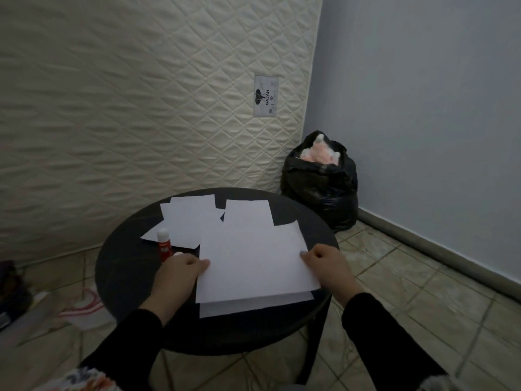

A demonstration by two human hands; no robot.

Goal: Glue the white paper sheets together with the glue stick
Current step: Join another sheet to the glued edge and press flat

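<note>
While the round counter (pixel 127 277) carries loose sheets, the top sheet (pixel 253 261) is seemingly being aligned over a lower sheet (pixel 253 307); left hand (pixel 176 275) and right hand (pixel 328 268) pinch its edges. Pressing flat comes next. Glue stick (pixel 164 245) stands uncapped beside the left hand.

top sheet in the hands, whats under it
Another white sheet lies under the top sheet, its near edge sticking out. Both hands, left and right, grip the top sheet's sides. Anything else beneath is covered.

A cream quilted mattress (pixel 141 108) leans upright beside a stuffed black plastic bag (pixel 321 190) on the tiled floor (pixel 408 300).
</note>
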